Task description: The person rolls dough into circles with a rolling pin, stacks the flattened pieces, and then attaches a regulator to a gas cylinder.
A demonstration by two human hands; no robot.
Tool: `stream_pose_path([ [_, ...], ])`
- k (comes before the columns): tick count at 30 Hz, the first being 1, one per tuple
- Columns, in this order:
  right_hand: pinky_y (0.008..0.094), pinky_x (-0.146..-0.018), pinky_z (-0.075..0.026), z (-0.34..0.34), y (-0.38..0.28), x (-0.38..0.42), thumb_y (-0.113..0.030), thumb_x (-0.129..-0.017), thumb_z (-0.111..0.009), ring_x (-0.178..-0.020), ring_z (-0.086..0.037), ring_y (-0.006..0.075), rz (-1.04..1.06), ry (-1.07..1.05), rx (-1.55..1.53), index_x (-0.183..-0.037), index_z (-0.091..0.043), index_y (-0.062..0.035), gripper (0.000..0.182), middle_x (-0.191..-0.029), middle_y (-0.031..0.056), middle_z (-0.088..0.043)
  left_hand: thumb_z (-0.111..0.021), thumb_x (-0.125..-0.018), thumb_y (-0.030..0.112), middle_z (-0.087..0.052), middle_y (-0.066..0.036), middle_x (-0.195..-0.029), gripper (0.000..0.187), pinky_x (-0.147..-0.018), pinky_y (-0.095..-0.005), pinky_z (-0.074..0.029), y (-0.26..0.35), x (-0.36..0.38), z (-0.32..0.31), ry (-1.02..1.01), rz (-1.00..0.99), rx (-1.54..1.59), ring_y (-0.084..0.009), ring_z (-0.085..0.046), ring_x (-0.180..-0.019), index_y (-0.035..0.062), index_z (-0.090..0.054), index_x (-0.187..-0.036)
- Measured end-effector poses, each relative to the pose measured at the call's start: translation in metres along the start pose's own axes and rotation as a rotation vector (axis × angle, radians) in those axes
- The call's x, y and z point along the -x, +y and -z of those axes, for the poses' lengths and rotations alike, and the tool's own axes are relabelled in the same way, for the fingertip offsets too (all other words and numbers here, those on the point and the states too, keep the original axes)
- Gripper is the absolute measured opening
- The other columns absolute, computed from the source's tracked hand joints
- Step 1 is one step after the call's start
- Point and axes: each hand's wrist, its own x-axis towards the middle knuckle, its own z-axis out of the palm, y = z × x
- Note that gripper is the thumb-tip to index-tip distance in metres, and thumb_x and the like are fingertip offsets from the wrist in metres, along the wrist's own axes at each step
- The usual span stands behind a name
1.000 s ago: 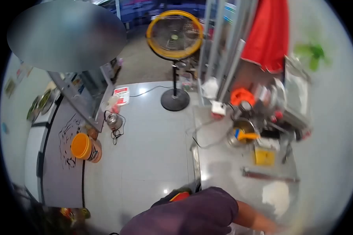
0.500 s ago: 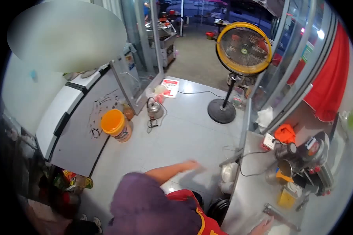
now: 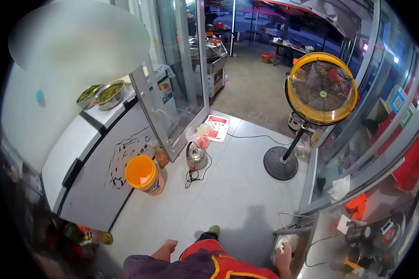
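Observation:
My left hand (image 3: 171,244) hangs low beside my red and dark clothing, its fingers curled, with nothing visible in them. At the lower right, my right hand (image 3: 284,255) has its fingers round a small white crumpled thing (image 3: 280,246), which looks like tissue. Behind that hand, white items partly show under the edge of the metal counter (image 3: 325,228). One green shoe (image 3: 213,229) stands on the pale floor in front of me.
An orange bucket (image 3: 145,175) and a steel kettle (image 3: 196,158) with its cord stand ahead left, by a white freezer (image 3: 74,135) bearing bowls of greens (image 3: 109,94). A yellow fan (image 3: 322,88) stands ahead right near the open doorway. Pots and an orange cloth (image 3: 357,206) lie on the counter.
The view has shifted and lifted, showing more of the doorway and less of the counter. My left arm has dropped from its forward reach. My right hand has left the counter top.

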Motion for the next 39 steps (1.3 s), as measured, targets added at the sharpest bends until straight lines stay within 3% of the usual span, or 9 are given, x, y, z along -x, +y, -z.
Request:
stream_pose_path([
  [3,0.0444,-0.095,-0.047,-0.069,0.086,-0.024,-0.038,-0.088,-0.046,-0.103,-0.062,0.0391,-0.198,-0.407,0.325,-0.108,-0.066,-0.0009,0.046,-0.102,0.0224,-0.067,-0.039,-0.098,0.021,-0.068,-0.02,-0.095,0.029,-0.079,-0.0521,-0.049,0.048,-0.09,0.037,0.006,-0.552,-0.802,-0.0391,-0.063,-0.082,0.0045,-0.062,-0.101],
  [4,0.0437,-0.093,-0.048,-0.077,0.11,-0.032,-0.039,-0.085,-0.05,-0.102,-0.062,0.04,-0.426,-0.701,0.389,-0.108,-0.066,-0.0009,0.047,-0.103,0.0232,-0.067,-0.043,-0.097,0.027,-0.068,-0.02,-0.093,0.032,-0.074,-0.0474,-0.051,0.106,-0.098,0.063,-0.044,-0.483,-0.768,-0.0342,-0.064,-0.079,0.0021,-0.063,-0.103],
  [5,0.0436,-0.092,-0.049,-0.081,0.122,-0.04,-0.039,-0.084,-0.051,-0.103,-0.063,0.0383,-0.44,-0.848,0.467,-0.105,-0.068,-0.0014,0.046,-0.105,0.0217,-0.067,-0.049,-0.093,0.032,-0.066,-0.018,-0.084,0.037,-0.067,-0.041,-0.05,0.145,-0.125,0.069,0.014,-0.021,0.107,-0.0276,-0.063,-0.072,-0.0007,-0.064,-0.102],
  [6,0.0434,-0.091,-0.05,-0.086,0.125,-0.05,-0.039,-0.082,-0.052,-0.105,-0.063,0.0366,-0.448,-0.994,0.543,-0.102,-0.069,-0.0018,0.045,-0.107,0.0203,-0.068,-0.052,-0.091,0.032,-0.065,-0.015,-0.08,0.037,-0.064,-0.0387,-0.049,0.185,-0.138,0.086,0.057,-0.11,0.191,-0.0239,-0.06,-0.068,-0.0015,-0.064,-0.1],
  [18,0.0474,-0.087,-0.049,-0.188,0.121,-0.397,-0.037,-0.082,-0.054,-0.098,-0.064,0.0393,-0.304,-0.7,0.401,-0.095,-0.071,-0.0029,0.04,-0.099,0.0222,-0.068,-0.058,-0.092,0.033,-0.063,-0.004,-0.084,0.033,-0.065,-0.0292,-0.045,0.566,-0.328,0.126,-0.186,-0.311,0.198,-0.0118,-0.057,-0.076,0.0026,-0.065,-0.102],
  [31,0.0357,-0.063,-0.051,-0.312,-0.094,-0.875,-0.026,-0.084,-0.058,-0.068,-0.066,0.0217,-0.179,-0.212,-0.083,-0.089,-0.07,-0.0006,0.028,-0.078,0.0133,-0.069,-0.06,-0.085,0.024,-0.057,-0.008,-0.067,0.021,-0.05,-0.0376,-0.043,0.616,-0.545,0.196,0.011,0.245,0.167,-0.0209,-0.056,-0.057,0.0032,-0.064,-0.084],
  [34,0.0407,-0.085,-0.051,-0.324,-0.098,-0.924,-0.03,-0.086,-0.054,-0.098,-0.065,0.0355,-0.422,-0.442,0.052,-0.096,-0.072,-0.0043,0.033,-0.101,0.0207,-0.069,-0.058,-0.083,0.017,-0.062,-0.012,-0.075,0.02,-0.054,-0.0384,-0.048,0.684,-0.654,0.22,0.054,0.177,0.213,-0.024,-0.06,-0.062,0.0015,-0.066,-0.092],
  [36,0.0426,-0.086,-0.052,-0.388,0.032,-0.929,-0.029,-0.085,-0.055,-0.099,-0.066,0.0353,-0.094,-0.537,0.546,-0.092,-0.073,-0.0066,0.03,-0.1,0.0201,-0.069,-0.057,-0.082,0.013,-0.066,-0.014,-0.08,0.022,-0.056,-0.039,-0.051,0.767,-0.738,0.25,0.092,0.026,0.193,-0.026,-0.063,-0.065,0.0004,-0.067,-0.097],
  [39,0.0468,-0.087,-0.051,-0.353,0.006,-0.996,-0.03,-0.085,-0.054,-0.1,-0.065,0.0352,-0.022,-1.054,0.867,-0.091,-0.072,-0.0083,0.029,-0.101,0.02,-0.068,-0.043,-0.094,0.033,-0.067,-0.023,-0.103,0.042,-0.083,-0.0452,-0.05,0.964,-0.8,0.314,0.055,-0.575,-0.718,-0.0368,-0.063,-0.099,0.0002,-0.066,-0.104],
])
